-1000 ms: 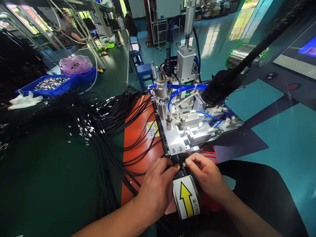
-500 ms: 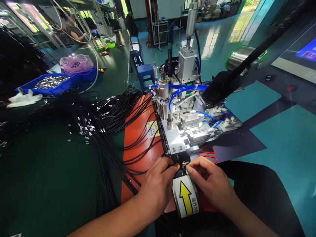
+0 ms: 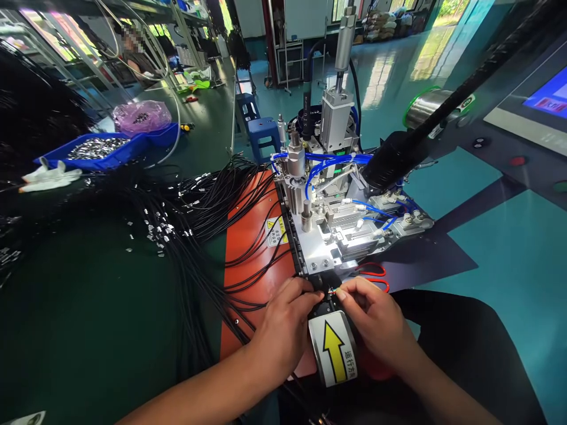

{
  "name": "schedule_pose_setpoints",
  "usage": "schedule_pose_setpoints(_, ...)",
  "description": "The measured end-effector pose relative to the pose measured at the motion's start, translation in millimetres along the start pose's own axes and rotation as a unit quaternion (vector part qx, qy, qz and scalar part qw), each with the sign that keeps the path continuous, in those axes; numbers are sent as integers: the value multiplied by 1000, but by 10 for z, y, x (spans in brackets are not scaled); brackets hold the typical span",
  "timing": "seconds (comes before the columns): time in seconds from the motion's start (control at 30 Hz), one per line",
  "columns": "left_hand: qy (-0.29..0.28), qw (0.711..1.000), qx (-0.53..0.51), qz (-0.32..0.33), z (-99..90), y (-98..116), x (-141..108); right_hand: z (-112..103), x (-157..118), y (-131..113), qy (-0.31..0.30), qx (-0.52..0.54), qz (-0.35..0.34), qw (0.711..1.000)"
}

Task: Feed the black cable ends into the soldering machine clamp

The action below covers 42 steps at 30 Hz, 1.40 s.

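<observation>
- Pinching thin wires [image 3: 332, 291] beyond the arrow plate [image 3: 333, 349], our right hand [image 3: 376, 313] could slip, splaying them.
- Our bunched left hand [image 3: 284, 321], its hold unclear, could jostle them.

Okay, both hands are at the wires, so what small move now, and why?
I'd nudge the wire ends into line with the right fingertips, left hand steady: the coloured ends look splayed between the hands, just beyond the arrow plate. Whether they're seated is too small to tell.

Screen [image 3: 549, 94] cut off, person's head [image 3: 132, 40] blurred, wire ends [image 3: 332, 291] too small
</observation>
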<state>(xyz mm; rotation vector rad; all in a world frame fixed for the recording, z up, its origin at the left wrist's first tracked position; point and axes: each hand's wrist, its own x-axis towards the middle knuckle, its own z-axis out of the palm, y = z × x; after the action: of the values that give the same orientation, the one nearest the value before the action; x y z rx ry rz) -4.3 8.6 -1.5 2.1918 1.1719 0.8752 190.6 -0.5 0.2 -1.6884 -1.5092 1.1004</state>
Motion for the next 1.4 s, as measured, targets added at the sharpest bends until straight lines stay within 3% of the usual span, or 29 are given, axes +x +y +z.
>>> schedule_pose_setpoints(0.23,-10,1000,4,7,26,-24,-5,-81,49,28,-6,-27,-18,999)
schedule_pose_setpoints(0.43,-13,1000,-1,15,17,-18,-9,-121,155,-28,-80,2,-71,994)
schedule_pose_setpoints(0.9,-17,999,18,24,-4,15,10,-131,118,13,-25,-44,-73,996)
schedule_pose_setpoints(1.1,-24,999,41,19,-1,8,12,-135,114,-36,-28,-63,-60,996)
schedule_pose_setpoints(1.4,-71,980,170,68,-143,139,35,-131,145,-63,-53,-64,-47,995)
